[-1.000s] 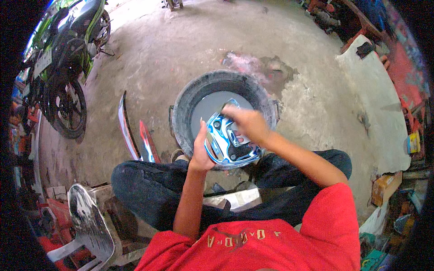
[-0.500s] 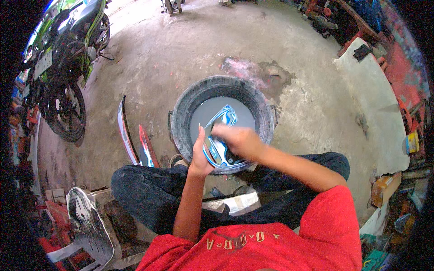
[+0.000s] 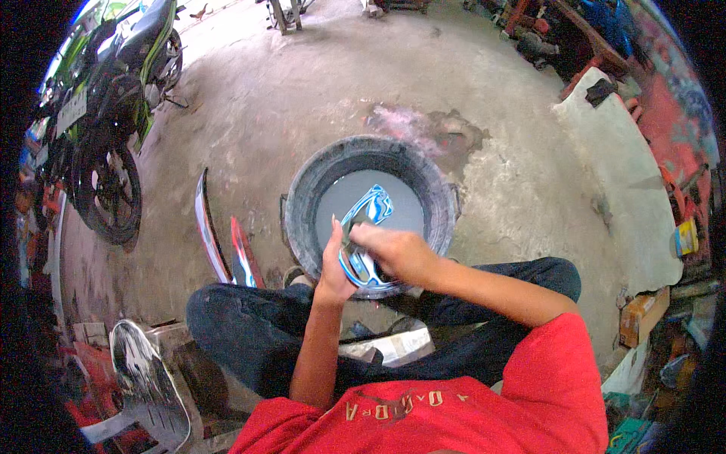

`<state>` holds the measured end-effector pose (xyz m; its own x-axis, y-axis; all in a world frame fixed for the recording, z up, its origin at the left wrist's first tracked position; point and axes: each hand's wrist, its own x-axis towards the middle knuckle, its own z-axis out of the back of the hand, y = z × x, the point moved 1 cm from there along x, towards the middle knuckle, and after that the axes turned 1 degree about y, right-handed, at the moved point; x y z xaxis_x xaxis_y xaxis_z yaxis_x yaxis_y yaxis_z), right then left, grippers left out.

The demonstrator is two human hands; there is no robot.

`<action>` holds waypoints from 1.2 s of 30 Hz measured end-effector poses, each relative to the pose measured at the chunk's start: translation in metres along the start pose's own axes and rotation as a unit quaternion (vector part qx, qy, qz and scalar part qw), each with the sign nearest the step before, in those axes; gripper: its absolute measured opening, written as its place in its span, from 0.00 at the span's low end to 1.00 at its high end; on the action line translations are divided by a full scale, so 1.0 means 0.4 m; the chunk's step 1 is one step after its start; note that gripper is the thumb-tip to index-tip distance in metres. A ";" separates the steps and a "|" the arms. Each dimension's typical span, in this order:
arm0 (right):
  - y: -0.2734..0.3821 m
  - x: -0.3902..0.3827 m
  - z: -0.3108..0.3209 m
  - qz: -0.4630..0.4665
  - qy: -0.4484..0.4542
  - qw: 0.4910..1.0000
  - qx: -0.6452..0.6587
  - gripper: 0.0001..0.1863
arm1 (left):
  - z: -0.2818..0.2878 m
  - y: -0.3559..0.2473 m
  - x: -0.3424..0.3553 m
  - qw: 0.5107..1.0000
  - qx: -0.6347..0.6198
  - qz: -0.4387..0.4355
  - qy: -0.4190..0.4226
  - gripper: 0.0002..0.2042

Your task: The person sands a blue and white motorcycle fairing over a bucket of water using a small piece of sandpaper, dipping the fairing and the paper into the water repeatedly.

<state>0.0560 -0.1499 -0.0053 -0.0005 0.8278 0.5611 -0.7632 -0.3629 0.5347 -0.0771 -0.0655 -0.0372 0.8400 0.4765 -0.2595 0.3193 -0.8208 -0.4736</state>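
A glossy blue, white and black panel [image 3: 383, 206], shaped like a piece of motorcycle bodywork, is held slanting over a round dark basin [image 3: 302, 181]. Greyish water [image 3: 330, 204] lies in the basin. My left hand [image 3: 336, 271] grips the panel's near left edge, thumb pointing up. Curled against the panel's inner side is my right hand [image 3: 404, 253], slightly blurred, its fingers closed. Whatever is under those fingers cannot be made out.
Two long narrow panels, one pale [image 3: 209, 227] and one red [image 3: 243, 253], lie left of the basin. A motorcycle [image 3: 110, 136] stands at far left. A scuffed chair [image 3: 151, 378] is near left; a cardboard box [image 3: 643, 316] and a pale sheet [image 3: 605, 159] lie at right.
My right hand has shifted slightly left and down along the panel. My left hand keeps its grip. The whole view has tilted a little, so the basin appears lower.
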 end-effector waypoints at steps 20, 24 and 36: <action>-0.070 0.191 0.174 -0.186 0.155 0.969 -0.048 0.23 | -0.104 -0.060 -0.004 0.962 -0.066 0.024 0.262 0.37; 0.028 0.127 0.106 0.051 0.052 0.997 -0.019 0.22 | -0.090 -0.048 -0.005 0.998 -0.041 -0.035 -0.016 0.38; -0.080 0.185 0.159 -0.148 0.151 0.975 -0.065 0.21 | -0.109 -0.067 -0.019 0.974 -0.039 0.015 0.223 0.39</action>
<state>0.1216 -0.1042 0.0591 0.0581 0.9834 0.1721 -0.8344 -0.0468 0.5491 -0.0729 -0.0609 0.0142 0.9508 0.2827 0.1268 0.3098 -0.8619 -0.4015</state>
